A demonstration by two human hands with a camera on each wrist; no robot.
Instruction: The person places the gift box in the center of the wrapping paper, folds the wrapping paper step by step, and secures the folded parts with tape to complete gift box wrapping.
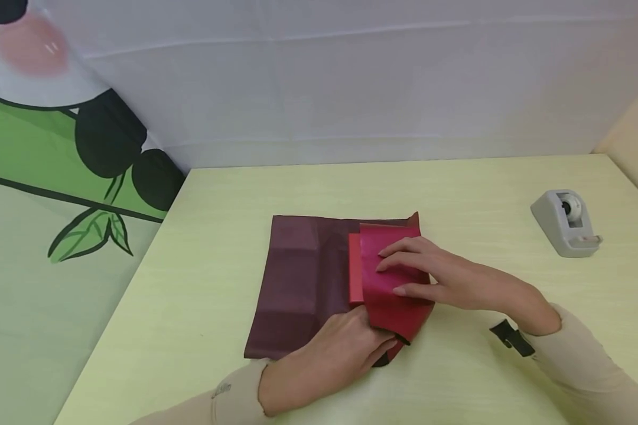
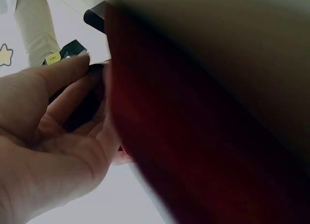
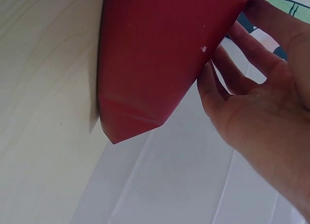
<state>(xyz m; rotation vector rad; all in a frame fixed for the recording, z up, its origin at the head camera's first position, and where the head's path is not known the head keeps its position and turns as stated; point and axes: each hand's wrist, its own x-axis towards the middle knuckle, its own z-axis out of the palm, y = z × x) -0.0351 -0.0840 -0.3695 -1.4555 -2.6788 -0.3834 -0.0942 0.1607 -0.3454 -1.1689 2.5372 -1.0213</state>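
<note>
On the worktop (image 1: 202, 283), the red box (image 1: 355, 271) seems longest away from you; your right hand (image 1: 452, 276), fingers relaxed, rests on its paper flap (image 1: 376, 239); your left hand (image 1: 337, 348) touches its near end, grip unclear.

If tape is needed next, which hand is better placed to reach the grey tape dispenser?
Probably the right hand: the grey tape dispenser stands nearer to it. The left hand is farther away, busy at the near end of the glossy red folded paper.
</note>
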